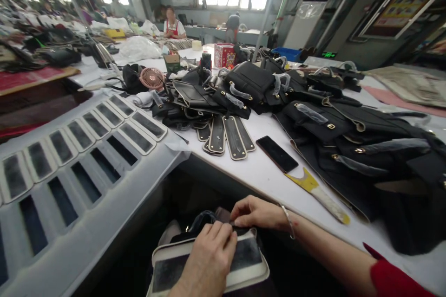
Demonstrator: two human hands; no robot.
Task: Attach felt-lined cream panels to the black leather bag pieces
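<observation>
On my lap lies a dark bag [204,218] with a plastic-wrapped handle. A rounded panel [247,280] with a cream border and a dark middle sits against it, facing up. My left hand [211,255] lies across this panel, its fingers closed over the far edge. At the panel's far right corner, my right hand [254,213] pinches dark material along the edge, with thumb and fingers close together. What lies under the fingertips is partly hidden. A bracelet [288,222] circles the right wrist.
More cream-edged panels [83,135] lie in rows on the left table; loose studded panels [234,137] sit ahead. A phone [277,153] and a yellow-ended scraper-like tool [318,192] lie by black bags [334,148]. A pink fan [152,78] stands behind. A person [174,28] sits far off.
</observation>
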